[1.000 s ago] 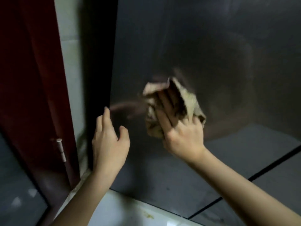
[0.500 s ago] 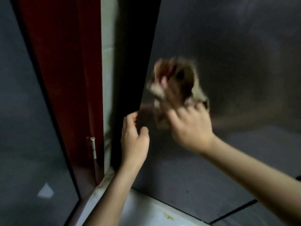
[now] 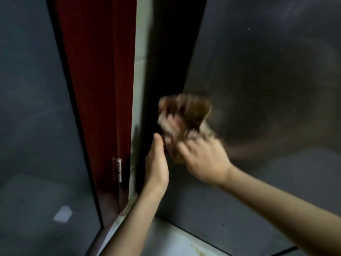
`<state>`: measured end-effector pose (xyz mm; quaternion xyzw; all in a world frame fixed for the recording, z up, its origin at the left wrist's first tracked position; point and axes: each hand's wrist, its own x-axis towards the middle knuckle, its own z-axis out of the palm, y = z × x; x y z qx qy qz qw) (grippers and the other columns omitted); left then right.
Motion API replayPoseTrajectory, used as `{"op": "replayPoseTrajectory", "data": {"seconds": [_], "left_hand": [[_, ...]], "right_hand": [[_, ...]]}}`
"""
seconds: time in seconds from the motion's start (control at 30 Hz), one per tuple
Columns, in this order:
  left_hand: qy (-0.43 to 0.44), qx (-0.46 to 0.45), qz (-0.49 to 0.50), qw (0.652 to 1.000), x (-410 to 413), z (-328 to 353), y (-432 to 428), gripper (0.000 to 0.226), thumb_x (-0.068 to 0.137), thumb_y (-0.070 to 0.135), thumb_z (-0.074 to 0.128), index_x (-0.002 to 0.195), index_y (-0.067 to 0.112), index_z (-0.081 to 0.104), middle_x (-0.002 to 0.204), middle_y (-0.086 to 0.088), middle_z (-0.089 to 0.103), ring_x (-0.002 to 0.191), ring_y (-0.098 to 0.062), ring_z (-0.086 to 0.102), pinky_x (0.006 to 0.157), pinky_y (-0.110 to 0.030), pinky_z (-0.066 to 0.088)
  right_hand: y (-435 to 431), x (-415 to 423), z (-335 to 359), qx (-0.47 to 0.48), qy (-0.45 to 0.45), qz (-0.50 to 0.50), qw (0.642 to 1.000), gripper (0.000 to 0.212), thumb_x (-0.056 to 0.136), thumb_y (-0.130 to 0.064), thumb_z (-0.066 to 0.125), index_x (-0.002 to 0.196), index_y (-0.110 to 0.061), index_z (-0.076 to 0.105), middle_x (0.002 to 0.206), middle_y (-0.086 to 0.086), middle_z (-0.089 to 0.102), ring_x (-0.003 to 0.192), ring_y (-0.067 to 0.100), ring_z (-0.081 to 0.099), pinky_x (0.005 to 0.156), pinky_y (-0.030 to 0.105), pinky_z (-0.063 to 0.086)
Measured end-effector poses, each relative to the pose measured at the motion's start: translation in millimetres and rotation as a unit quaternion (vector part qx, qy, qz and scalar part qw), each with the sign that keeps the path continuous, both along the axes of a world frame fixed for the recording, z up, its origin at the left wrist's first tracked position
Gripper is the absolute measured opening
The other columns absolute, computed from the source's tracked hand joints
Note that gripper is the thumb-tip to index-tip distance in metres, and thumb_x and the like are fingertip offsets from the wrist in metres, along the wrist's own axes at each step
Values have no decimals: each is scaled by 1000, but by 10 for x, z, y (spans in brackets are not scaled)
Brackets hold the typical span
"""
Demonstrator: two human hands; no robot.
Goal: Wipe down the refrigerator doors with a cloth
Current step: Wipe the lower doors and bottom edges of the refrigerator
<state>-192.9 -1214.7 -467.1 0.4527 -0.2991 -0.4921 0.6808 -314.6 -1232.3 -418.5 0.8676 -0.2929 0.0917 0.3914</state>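
Note:
The dark grey refrigerator door fills the right of the view. My right hand presses a crumpled beige cloth against the door's left edge; both are blurred by motion. Close to the left of the cloth, my left hand rests at the door's black side edge, fingers extended upward and holding nothing. A faint reflection of my arm shows on the door surface.
A dark red door panel with a metal hinge stands left of the fridge, with a strip of pale wall between them. Dark grey floor lies at far left, pale tiles at the bottom.
My right hand has swept the cloth leftward across the door to its left edge. The view has shifted right to left, bringing the red door and hinge toward the middle.

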Motion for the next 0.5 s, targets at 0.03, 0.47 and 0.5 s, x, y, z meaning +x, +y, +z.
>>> {"op": "replayPoseTrajectory", "data": {"seconds": [0.03, 0.47, 0.5], "left_hand": [[36, 9, -7, 999, 15, -4, -21, 57, 96, 57, 31, 129, 16, 54, 129, -2, 59, 124, -15, 51, 107, -34, 38], [62, 58, -53, 995, 151, 31, -67, 56, 101, 46, 15, 136, 12, 44, 132, -10, 53, 108, -14, 56, 81, -20, 45], [46, 65, -55, 995, 148, 42, -62, 56, 101, 46, 15, 133, 12, 46, 132, -9, 53, 105, -14, 58, 82, -19, 47]], "right_hand": [[33, -65, -166, 40, 58, 1, 998, 44, 73, -22, 39, 95, -11, 76, 81, 4, 71, 69, 20, 66, 65, 30, 35], [-27, 33, -454, 24, -10, 7, 1000, 42, 80, -15, 43, 113, -4, 66, 110, 11, 68, 91, 25, 64, 87, 32, 36], [28, -23, -617, 66, 28, 0, 997, 42, 78, -15, 41, 110, -5, 67, 110, 7, 68, 91, 23, 64, 88, 31, 37]]}}
